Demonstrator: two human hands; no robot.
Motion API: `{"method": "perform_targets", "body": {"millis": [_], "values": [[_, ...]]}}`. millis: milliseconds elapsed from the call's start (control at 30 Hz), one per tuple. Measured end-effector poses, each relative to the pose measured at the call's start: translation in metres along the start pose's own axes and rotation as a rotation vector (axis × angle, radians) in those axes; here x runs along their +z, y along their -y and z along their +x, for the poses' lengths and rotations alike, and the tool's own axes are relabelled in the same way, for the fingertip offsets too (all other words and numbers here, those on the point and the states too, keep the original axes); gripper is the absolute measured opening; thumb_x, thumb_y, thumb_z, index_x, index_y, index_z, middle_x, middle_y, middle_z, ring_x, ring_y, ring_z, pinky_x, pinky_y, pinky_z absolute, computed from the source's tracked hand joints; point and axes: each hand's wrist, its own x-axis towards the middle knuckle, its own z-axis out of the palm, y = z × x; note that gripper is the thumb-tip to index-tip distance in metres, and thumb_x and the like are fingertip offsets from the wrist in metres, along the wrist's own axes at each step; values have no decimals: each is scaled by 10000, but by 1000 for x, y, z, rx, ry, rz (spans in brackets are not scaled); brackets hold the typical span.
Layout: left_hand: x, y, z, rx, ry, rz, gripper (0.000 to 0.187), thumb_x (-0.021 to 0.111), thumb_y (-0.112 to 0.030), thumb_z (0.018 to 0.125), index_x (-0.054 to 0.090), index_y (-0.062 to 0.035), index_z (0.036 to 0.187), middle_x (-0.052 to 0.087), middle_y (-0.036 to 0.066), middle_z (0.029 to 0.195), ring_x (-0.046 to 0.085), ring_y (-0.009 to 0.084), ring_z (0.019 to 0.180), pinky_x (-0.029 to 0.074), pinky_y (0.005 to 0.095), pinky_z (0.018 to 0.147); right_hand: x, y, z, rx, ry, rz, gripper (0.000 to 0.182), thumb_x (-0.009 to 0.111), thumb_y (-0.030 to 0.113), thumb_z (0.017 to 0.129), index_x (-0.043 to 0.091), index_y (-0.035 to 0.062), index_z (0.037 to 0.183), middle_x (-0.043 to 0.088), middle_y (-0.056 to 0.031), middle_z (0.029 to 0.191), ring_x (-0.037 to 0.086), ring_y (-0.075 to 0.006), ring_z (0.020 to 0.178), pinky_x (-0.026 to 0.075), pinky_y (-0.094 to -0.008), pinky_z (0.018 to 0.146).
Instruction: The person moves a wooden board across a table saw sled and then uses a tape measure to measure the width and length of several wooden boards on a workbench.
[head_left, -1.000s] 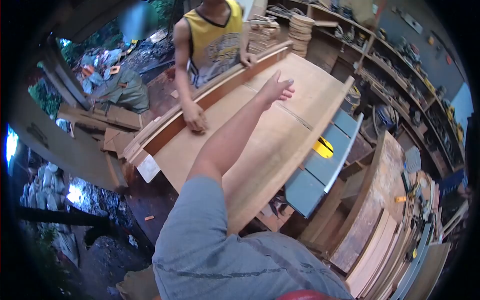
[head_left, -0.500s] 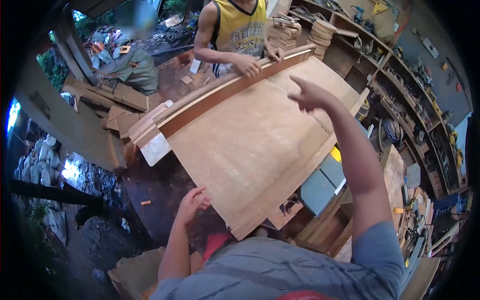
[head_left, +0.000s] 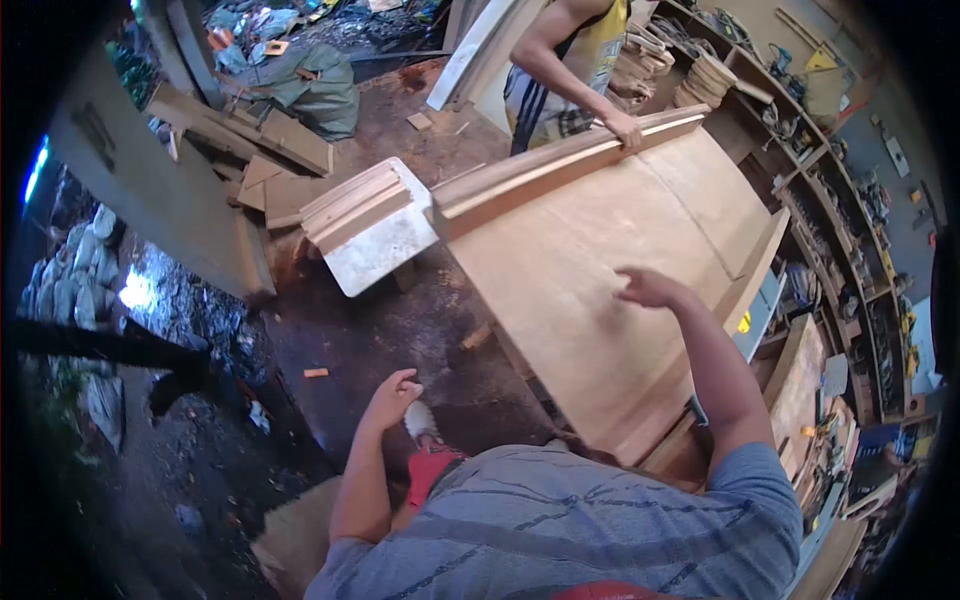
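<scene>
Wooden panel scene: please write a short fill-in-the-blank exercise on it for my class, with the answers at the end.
Unlike the left hand, the wearer's ____ hand is over the wooden panel.
The co-worker's top is partly bright ____.
The small block on the dark floor is ____ in colour.

Missing words: right; yellow; orange.

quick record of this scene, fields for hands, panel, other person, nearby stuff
left hand: empty, beside the panel
right hand: empty, over the panel, contact unclear
panel: wooden, flat, with a raised far edge
other person's hand: on the raised far edge
nearby: wood strips on a white board; green sack
</scene>
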Motion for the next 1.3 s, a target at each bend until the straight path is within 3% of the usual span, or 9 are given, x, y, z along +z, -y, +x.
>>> {"method": "perform_targets", "body": {"millis": [100, 133, 200, 300, 500, 700, 967, 1067, 1300], "values": [[-59, -30, 21, -93, 1, 150, 456, 690, -178, 915, 552, -31, 1324, 702, 64, 988, 655, 126, 877, 514, 284, 792, 60, 18, -4, 143, -18, -46, 944, 747, 501, 809, 330, 22, 1508, 494, -298, 1400, 488, -398, 1312, 399, -512, 1074], [-75, -35, 32, -12, -15, 199, 455, 696, -168, 906, 556, -34, 1318, 701, 59, 983, 661, 126, 870, 515, 280, 787, 76, 36, -11, 162, -33, -33, 944, 747, 501, 809, 330, 22, 1508, 494, -298, 1400, 488, -398, 1312, 399, -512, 1074], [-97, -50, 56, 39, 12, 181, 460, 700, -162, 902, 554, -32, 1318, 700, 66, 995, 664, 135, 877, 518, 282, 803, 113, 67, -26, 379, -132, -190, 1149, 768, 586, 740, 171, 46, 1559, 179, -320, 1577, 200, -466, 1467, 313, -525, 1148], [-98, -79, 110, 176, 41, 145, 481, 699, -152, 899, 537, -28, 1334, 680, 90, 1080, 660, 159, 944, 523, 294, 842, 127, 73, -29, 437, -118, -116, 1263, 792, 595, 702, 50, 62, 1573, -6, -324, 1600, 27, -520, 1475, 255, -531, 1178], [-40, -176, 176, 452, -38, -27, 534, 660, -140, 914, 474, -38, 1404, 498, 143, 1407, 506, 268, 1283, 460, 391, 1011, 119, 85, -23, 511, -67, -60, 1326, 866, 502, 652, 23, 52, 1572, 5, -354, 1585, 36, -535, 1468, 263, -531, 1176], [-33, -243, 195, 668, -51, 211, 579, 685, -147, 853, 492, -5, 1380, 500, 186, 1404, 471, 316, 1321, 351, 408, 1118, 102, 104, -8, 602, 36, -69, 1354, 880, 500, 636, 26, -34, 1541, 13, -421, 1544, 60, -552, 1456, 274, -507, 1179], [-49, -288, 258, 569, 392, 313, 606, 709, -174, 839, 515, -28, 1394, 484, 199, 1456, 450, 332, 1370, 336, 392, 1143, 107, 108, 4, 710, -39, 72, 1384, 919, 442, 596, 23, -14, 1547, 40, -420, 1542, 78, -544, 1458, 266, -502, 1185], [-48, -305, 301, 591, 754, 492, 736, 736, -238, 823, 434, -102, 1481, 333, 221, 1564, 331, 344, 1453, 293, 384, 1165, 112, 108, 9, 785, -75, 128, 1386, 939, 366, 564, 37, 22, 1558, 52, -398, 1555, 86, -528, 1464, 271, -497, 1187], [-38, -315, 363, 621, 1206, 430, 865, 757, -306, 793, 339, -157, 1535, 187, 293, 1594, 210, 390, 1491, 220, 430, 1199, 103, 136, 26, 1034, -167, 215, 1227, 915, 149, 569, 188, 119, 1556, 177, -287, 1584, 192, -448, 1470, 346, -456, 1161]]}}
